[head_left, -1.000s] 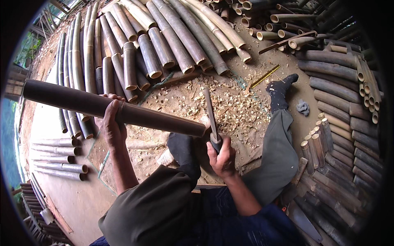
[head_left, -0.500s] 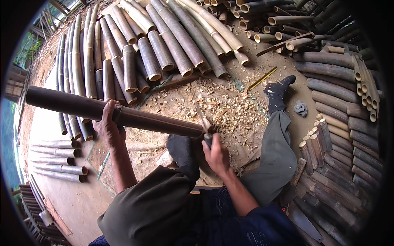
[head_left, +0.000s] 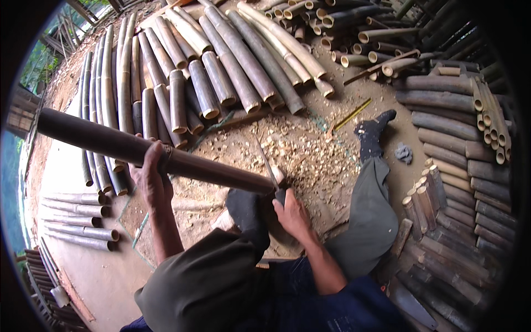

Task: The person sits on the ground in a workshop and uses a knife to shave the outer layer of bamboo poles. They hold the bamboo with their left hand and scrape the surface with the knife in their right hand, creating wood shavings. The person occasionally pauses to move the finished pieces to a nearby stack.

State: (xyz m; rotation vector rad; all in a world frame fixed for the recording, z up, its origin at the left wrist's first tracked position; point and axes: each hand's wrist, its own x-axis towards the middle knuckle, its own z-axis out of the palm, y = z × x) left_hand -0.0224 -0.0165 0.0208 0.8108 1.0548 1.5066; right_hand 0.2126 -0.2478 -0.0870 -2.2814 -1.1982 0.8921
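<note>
A dark brown bamboo pole [head_left: 218, 174] slants across my lap from upper left down to the right. My left hand [head_left: 150, 176] is wrapped round it from below near the middle, beside a node. In my right hand [head_left: 294, 216] is the dark handle of a long-bladed knife [head_left: 267, 160]. Its narrow blade points up and away, crossing right at the pole's right end. Whether the edge touches the cut rim is too small to tell. My dark-socked foot [head_left: 247, 214] is bent in under that end of the pole.
Pale wood chips [head_left: 310, 145] litter the ground ahead. Beyond lie rows of bamboo poles [head_left: 238, 66], with stacked bamboo [head_left: 445, 133] along the right. A yellow measuring tape [head_left: 353, 114] lies near my outstretched foot [head_left: 376, 130]. A saw blade [head_left: 412, 303] lies at lower right, beside my hip.
The knife blade has shifted slightly left against the pole's end and stands at a somewhat different angle. The whole view has tilted a little; both hands keep their hold.
</note>
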